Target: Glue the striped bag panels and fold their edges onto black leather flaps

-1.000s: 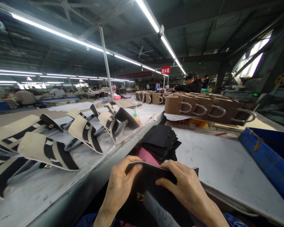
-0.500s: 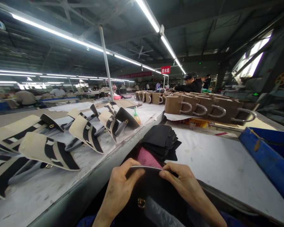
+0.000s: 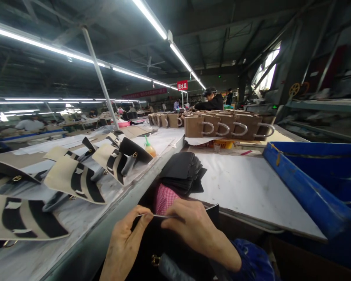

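Note:
A black bag panel (image 3: pixel 152 242) is held low in front of me, its thin pale top edge facing up. My left hand (image 3: pixel 124 238) pinches this edge between thumb and fingers. Farther right along the same edge, my right hand (image 3: pixel 195 226) is closed on the panel, its back turned up and hiding the fingertips. A gold buckle (image 3: pixel 155 260) and a grey wrapped strap (image 3: pixel 172 268) lie on the panel below the hands. Pink checked cloth (image 3: pixel 165 198) shows just beyond them, beside a fanned stack of black pieces (image 3: pixel 181 171).
Beige-and-black bag panels (image 3: pixel 73 177) lie on the left table. A bottle with a green nozzle (image 3: pixel 149 148) stands near its edge. Brown bags with wrapped handles (image 3: pixel 193 127) stand farther back. At right is a blue bin (image 3: pixel 307 187). A person (image 3: pixel 213 101) works behind the bags.
My view has turned right. My right hand has moved inward along the panel edge, nearer my left hand, and rolled over so its back faces up. Both hands remain on the panel.

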Action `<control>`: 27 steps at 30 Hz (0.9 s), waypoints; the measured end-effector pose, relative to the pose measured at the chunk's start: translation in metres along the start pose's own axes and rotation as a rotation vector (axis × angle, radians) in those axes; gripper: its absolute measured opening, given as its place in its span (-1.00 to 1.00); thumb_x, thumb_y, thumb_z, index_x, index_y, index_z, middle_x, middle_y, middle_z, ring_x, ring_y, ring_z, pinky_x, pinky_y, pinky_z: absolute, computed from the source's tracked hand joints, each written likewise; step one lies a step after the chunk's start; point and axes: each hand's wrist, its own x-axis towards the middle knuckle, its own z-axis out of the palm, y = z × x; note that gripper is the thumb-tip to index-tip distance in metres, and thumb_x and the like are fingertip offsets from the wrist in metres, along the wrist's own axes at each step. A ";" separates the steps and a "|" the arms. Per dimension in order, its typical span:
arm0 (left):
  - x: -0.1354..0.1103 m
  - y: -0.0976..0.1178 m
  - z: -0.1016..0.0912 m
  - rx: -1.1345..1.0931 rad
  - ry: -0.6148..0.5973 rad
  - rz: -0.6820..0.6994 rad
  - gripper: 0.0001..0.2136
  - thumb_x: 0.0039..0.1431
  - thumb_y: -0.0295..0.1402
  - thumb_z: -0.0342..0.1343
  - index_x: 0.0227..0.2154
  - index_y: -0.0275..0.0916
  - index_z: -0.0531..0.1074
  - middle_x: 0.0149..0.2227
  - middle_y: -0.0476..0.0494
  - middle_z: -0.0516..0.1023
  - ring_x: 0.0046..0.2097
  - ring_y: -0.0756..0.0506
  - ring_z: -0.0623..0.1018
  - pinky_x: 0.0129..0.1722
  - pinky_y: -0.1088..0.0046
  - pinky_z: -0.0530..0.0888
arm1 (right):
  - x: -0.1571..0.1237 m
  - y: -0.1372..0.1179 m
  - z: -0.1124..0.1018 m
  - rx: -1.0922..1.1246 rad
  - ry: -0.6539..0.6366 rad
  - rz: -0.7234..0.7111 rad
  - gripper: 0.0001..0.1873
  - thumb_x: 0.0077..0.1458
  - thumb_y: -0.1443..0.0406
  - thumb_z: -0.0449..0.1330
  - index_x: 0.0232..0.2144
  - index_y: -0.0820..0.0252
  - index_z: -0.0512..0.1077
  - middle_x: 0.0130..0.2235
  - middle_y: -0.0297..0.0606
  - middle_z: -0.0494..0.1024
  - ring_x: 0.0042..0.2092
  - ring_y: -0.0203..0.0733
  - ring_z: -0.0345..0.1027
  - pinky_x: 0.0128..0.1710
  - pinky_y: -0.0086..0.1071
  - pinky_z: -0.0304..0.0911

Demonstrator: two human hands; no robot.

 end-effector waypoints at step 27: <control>-0.014 0.021 0.001 0.043 -0.039 0.216 -0.74 0.30 -0.11 0.06 -0.05 -0.07 0.44 -0.25 0.01 0.67 -0.21 -0.06 0.67 -0.27 0.63 0.55 | 0.014 -0.025 -0.001 -0.003 0.074 -0.065 -0.62 0.40 0.14 0.02 -0.42 0.19 0.39 -0.50 -0.38 0.40 -0.51 -0.35 0.23 -0.51 -0.45 0.07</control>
